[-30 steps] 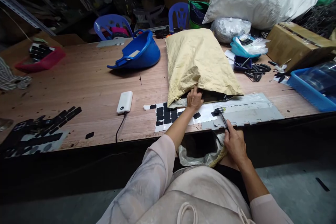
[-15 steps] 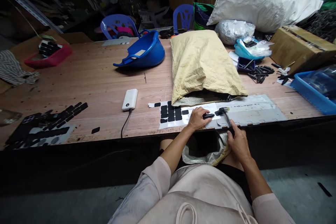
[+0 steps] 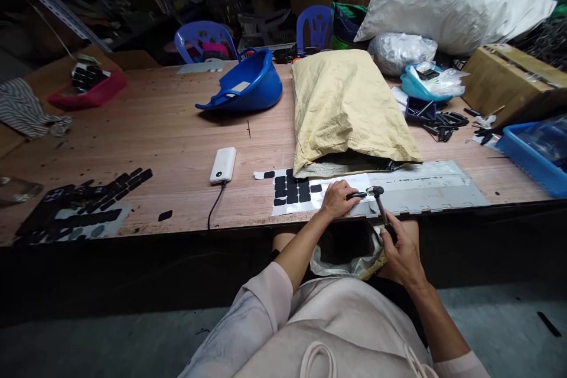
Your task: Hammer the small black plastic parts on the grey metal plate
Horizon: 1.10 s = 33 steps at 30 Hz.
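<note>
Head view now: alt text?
A person's right hand holds a hammer, its head close to the tip of a slim black piece in the left hand, at a wood-grain table. Beyond lies a yellow sack, with a blue basin and white cabled device to its left.

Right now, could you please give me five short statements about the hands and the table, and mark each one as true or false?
1. The right hand holds a hammer. True.
2. The white device sits inside the blue basin. False: it lies on the table, nearer to the person than the basin.
3. The left hand holds a slim black piece. True.
4. The striped cloth is at the right of the picture. False: it is at the far left.
5. The yellowish sack has its opening toward the person. True.
</note>
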Motion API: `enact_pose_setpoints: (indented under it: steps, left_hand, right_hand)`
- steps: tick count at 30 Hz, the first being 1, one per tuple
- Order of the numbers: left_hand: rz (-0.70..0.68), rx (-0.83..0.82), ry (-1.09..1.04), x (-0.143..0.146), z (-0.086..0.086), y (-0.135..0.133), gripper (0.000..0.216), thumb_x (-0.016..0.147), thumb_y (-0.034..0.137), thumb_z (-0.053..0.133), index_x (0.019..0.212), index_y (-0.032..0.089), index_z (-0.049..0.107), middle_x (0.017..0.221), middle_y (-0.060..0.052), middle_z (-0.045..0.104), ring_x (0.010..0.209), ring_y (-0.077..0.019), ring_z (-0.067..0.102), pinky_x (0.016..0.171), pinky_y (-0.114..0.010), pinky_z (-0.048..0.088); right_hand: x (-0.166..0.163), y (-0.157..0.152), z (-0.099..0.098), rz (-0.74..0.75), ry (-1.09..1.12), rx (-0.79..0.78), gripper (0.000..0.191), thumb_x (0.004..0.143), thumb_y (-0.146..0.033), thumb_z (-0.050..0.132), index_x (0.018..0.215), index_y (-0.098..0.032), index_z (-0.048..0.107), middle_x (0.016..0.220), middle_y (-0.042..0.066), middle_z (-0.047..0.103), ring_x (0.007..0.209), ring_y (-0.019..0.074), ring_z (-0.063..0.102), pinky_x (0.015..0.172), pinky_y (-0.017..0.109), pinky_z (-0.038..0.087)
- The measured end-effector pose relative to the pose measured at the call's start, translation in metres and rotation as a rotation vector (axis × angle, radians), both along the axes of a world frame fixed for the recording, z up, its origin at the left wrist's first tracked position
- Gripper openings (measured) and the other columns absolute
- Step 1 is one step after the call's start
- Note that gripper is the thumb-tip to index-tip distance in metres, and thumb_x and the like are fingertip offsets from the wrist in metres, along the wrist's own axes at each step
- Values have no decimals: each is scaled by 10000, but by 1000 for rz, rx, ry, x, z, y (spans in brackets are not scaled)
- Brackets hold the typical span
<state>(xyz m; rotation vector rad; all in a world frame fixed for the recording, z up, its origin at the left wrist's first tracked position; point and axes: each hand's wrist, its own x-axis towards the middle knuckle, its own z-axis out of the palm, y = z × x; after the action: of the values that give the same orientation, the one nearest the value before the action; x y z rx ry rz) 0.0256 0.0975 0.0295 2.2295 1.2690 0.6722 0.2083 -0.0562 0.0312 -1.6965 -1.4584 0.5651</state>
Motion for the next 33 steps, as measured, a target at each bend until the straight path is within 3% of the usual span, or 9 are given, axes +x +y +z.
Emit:
enact_pose_setpoints:
  steps: [15, 23, 28, 33]
  left_hand:
    - [2, -16, 8, 2, 6, -2, 208, 884, 325, 767, 1079, 271, 815, 989, -45, 684, 1021, -232, 626, 961, -374, 480]
    - [21, -26, 22, 1, 8, -3, 156, 874, 261, 738, 1013, 255, 811, 966, -48, 682, 1017, -237, 625, 945, -382, 480]
    - [13, -32, -11, 2, 5, -2, 179, 858, 293, 769, 1028, 256, 806, 983, -46, 690, 1030, -239, 632, 969, -387, 489]
    - [28, -37, -30, 3, 4, -1, 197, 832, 248, 775, 1025, 234, 804, 992, -49, 703, 1039, -239, 643, 975, -380, 495]
  right_hand:
    - [-3, 5, -4, 32, -79, 1, 554, 1005, -412, 479, 1508, -198, 572, 1456, 111, 657, 1352, 232, 619, 1123, 404, 534]
    - [-15, 7, -3, 146, -63, -5, 527, 995, -360, 480, 1486, -210, 598, 1411, 106, 689, 1299, 234, 655, 1119, 429, 534]
    - [-5, 11, 0, 18, -73, -8, 553, 986, -417, 490, 1489, -210, 589, 1424, 104, 677, 1281, 237, 649, 1095, 416, 537]
    - [15, 16, 11, -168, -301, -116, 565, 965, -365, 457, 1494, -221, 592, 1263, 116, 716, 1128, 261, 650, 983, 409, 540]
